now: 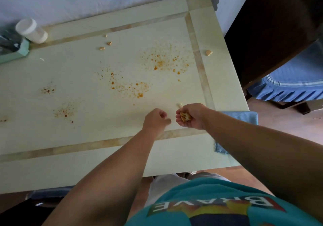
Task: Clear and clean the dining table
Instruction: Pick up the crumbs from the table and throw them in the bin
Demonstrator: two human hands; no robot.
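My right hand [191, 116] is palm-up just above the table [87, 164] near its right side, fingers cupped loosely around a small pile of cracker pieces [185, 116] sitting in the palm. My left hand [156, 119] is right beside it, knuckles up, fingers curled in toward the palm; I can't tell if anything is pinched inside, nothing shows. One pale crumb [180, 105] lies on the tabletop just past the right hand's fingertips. More cracker bits are still out: three small ones [104, 44] toward the far edge, and a larger chunk [208, 52] on the right border strip. Orange sauce spatter [162, 59] covers the far-right area, a second spatter patch [129, 85] sits mid-table, smaller specks [64, 111] to the left. A white lidded jar [31, 30] lies tilted at the far-left corner, next to a pale green tray [15, 54] that's partly cut off. A blue cloth [243, 119] hangs over the table's right edge, partly hidden behind my right forearm.
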